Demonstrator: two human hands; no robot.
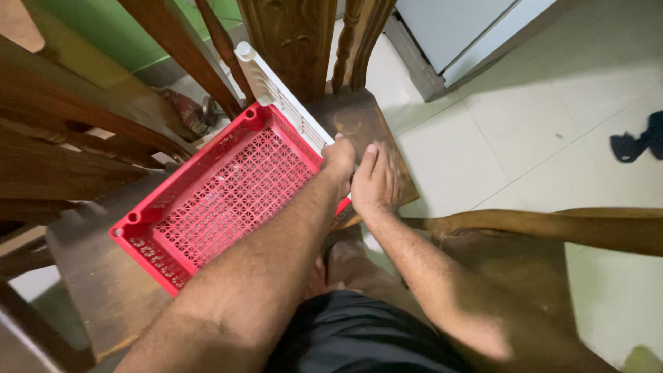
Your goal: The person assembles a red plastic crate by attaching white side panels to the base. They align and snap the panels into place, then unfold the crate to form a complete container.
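Left hand (338, 157): closed over the near corner of the red basket, fingers curled around its rim.
Right hand (373, 183): flat and open, fingers together, pressed on the wooden chair seat (359, 121), holding nothing.
Red basket (221, 200): perforated plastic, on the chairs, at 9 o'clock from the hands.
White tray (276, 93): slatted plastic, along the basket's far edge, 11 o'clock.
Dark cloth (639, 144): on the tiled floor, 3 o'clock.

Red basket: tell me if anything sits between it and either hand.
Nothing visible does. The left hand is on the red basket's rim beside the white panel; the right hand lies next to it on the wooden seat.
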